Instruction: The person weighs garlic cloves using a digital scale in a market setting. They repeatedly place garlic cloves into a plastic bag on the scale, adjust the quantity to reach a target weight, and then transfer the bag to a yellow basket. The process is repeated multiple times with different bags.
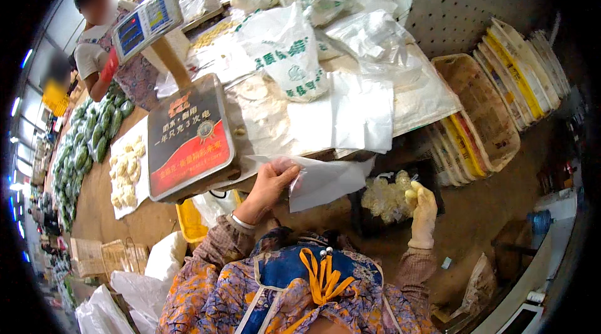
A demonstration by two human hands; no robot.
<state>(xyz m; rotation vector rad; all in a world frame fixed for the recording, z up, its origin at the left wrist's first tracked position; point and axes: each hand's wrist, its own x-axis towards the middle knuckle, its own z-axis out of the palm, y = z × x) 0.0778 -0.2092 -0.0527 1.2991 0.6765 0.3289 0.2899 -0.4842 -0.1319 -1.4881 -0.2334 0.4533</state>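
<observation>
My left hand (272,188), bare with a bangle at the wrist, pinches the left part of a thin white plastic bag (328,179) in front of the table edge. On my right hand (422,209) is a pale glove; its fingers are at the right side of a clear bag of pale, knobbly produce (387,195). Whether they grip the bag cannot be told. A stack of flat white bags (361,111) lies on the table above my left hand. The platform scale (188,139) stands to the left, its display (146,24) raised on a post.
Plastic baskets (479,108) are stacked at the right. A large printed bag (291,52) stands on the table. Pale produce (127,172) lies on a white sheet left of the scale, near a heap of bagged green vegetables (84,146). A person (96,43) stands behind the scale.
</observation>
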